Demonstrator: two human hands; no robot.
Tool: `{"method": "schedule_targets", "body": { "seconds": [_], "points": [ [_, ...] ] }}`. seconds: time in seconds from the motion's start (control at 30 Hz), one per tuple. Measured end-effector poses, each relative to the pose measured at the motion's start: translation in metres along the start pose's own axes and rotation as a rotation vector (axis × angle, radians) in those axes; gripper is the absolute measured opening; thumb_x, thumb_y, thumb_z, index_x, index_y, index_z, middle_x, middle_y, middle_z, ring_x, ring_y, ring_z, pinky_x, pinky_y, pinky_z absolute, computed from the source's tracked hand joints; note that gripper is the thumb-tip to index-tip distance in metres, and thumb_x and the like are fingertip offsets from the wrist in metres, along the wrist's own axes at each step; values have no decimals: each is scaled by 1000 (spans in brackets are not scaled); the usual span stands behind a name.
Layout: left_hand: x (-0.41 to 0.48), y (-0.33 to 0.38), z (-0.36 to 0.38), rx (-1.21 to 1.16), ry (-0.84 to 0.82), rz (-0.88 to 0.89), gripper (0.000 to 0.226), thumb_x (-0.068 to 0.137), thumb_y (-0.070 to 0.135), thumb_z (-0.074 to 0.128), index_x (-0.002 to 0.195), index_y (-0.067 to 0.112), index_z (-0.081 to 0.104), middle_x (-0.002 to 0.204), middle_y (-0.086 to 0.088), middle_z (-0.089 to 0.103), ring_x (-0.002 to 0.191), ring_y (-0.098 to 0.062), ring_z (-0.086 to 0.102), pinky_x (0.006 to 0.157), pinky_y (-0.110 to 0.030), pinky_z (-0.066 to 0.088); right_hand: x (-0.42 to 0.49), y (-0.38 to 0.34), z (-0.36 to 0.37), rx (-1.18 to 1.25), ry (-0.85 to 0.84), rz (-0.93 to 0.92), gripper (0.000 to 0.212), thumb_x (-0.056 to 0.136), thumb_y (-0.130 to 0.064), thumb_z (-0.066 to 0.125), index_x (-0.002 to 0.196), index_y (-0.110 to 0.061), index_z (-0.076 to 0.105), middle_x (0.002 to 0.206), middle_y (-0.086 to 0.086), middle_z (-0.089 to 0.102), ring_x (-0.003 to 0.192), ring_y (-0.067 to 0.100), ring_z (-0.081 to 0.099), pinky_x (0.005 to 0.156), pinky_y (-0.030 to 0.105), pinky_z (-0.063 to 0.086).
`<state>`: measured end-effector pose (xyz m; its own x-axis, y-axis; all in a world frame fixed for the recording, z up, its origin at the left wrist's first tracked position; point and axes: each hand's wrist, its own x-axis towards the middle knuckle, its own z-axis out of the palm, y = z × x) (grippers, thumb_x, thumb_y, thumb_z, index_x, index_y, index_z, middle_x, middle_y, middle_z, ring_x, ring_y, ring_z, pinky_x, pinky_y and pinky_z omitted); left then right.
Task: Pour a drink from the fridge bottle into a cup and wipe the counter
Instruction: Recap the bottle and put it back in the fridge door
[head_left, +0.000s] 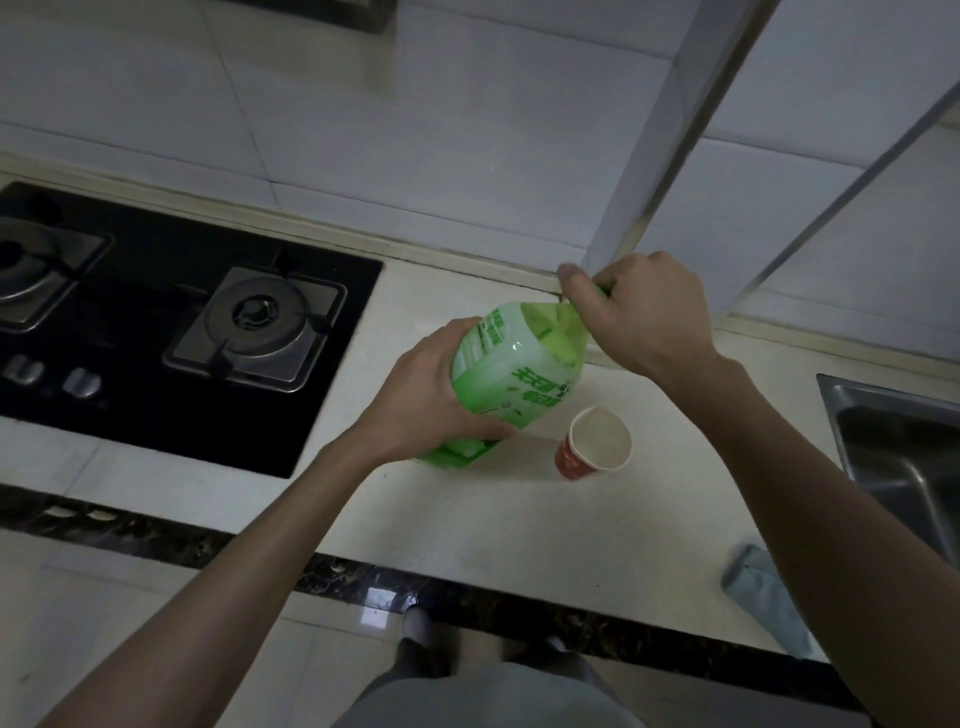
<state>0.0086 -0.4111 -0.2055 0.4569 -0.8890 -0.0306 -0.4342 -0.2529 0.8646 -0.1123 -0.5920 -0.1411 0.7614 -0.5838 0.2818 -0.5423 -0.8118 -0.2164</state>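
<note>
Now my left hand (431, 387) grips the green bottle (511, 374), my right hand (641, 312) curled round its top, beside the cup (597, 441) on the counter (519, 519).

The bottle (514, 374) was translucent green with a white-and-green label. The paper cup (595, 444) was red outside, cream within. The gas hob (171, 322) was black, the cloth (763, 597) pale blue, the counter (519, 525) cream.
</note>
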Motion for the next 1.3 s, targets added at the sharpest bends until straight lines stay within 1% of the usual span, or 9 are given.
{"method": "schedule_targets", "body": {
  "seconds": [0.1, 0.37, 0.47, 0.57, 0.63, 0.77, 0.97, 1.03, 1.3],
  "points": [
    [-2, 5, 2, 15, -7, -2, 93, 54, 30, 95, 133, 35, 46, 112, 22, 59, 106, 7, 55, 81, -17, 47, -2, 7, -3, -37, 7, -91, 61, 87, -50, 28, 43, -9, 36, 38, 5, 28, 40, 24, 33, 48, 29, 26],
    [-10, 16, 53, 225, 192, -18, 101, 54, 40, 94, 140, 25, 43, 125, 2, 58, 112, -18, 52, 92, -34, 45, -10, 29, 6, 188, -35, 155, 51, 90, -29, 43, 45, -8, 31, 47, 10, 33, 58, 32, 44, 59, 32, 28],
    [-12, 26, 77, 283, 266, -45, 103, 55, 43, 93, 141, 23, 40, 127, 2, 54, 112, -20, 48, 95, -37, 43, -18, 47, -3, 337, -97, 176, 60, 95, -37, 45, 43, -9, 36, 43, 9, 38, 55, 33, 48, 55, 35, 33],
    [-14, 40, 93, 229, 314, -105, 100, 56, 39, 93, 140, 21, 41, 126, 4, 53, 112, -18, 48, 92, -32, 42, -27, 69, -16, 664, -209, 153, 66, 99, -52, 38, 54, -9, 61, 48, 7, 60, 49, 20, 59, 59, 30, 48],
    [-17, 48, 102, 172, 362, -139, 95, 57, 37, 93, 137, 20, 45, 123, 6, 55, 110, -15, 50, 85, -24, 40, -36, 85, -16, 788, -227, 91, 59, 101, -50, 36, 69, -13, 70, 63, 5, 69, 57, 13, 65, 66, 25, 52],
    [-29, 62, 119, 74, 492, -242, 89, 57, 36, 93, 131, 21, 46, 117, 8, 57, 103, -9, 55, 76, -13, 42, -59, 104, 2, 938, -297, -13, 30, 101, -34, 44, 96, -20, 71, 86, -1, 73, 79, 13, 69, 83, 37, 56],
    [-63, 77, 136, -52, 700, -358, 91, 57, 37, 95, 132, 21, 45, 116, 9, 61, 107, -11, 60, 89, -33, 54, -85, 87, 0, 1189, -414, -124, 22, 98, -18, 52, 113, -19, 68, 96, -1, 74, 87, 16, 70, 81, 23, 54],
    [-77, 80, 133, -80, 763, -378, 92, 57, 37, 95, 132, 21, 45, 116, 10, 61, 108, -11, 61, 92, -37, 55, -88, 75, -1, 1260, -436, -138, 22, 96, -17, 52, 109, -17, 70, 95, 0, 74, 87, 19, 71, 83, 28, 55],
    [-145, 78, 104, -151, 977, -462, 93, 53, 43, 94, 130, 23, 46, 116, 10, 64, 109, -12, 64, 92, -44, 56, -101, 6, 5, 1246, -595, -356, 21, 92, -11, 57, 111, -13, 67, 100, 1, 73, 88, 13, 71, 83, 25, 54]
  ]
}}
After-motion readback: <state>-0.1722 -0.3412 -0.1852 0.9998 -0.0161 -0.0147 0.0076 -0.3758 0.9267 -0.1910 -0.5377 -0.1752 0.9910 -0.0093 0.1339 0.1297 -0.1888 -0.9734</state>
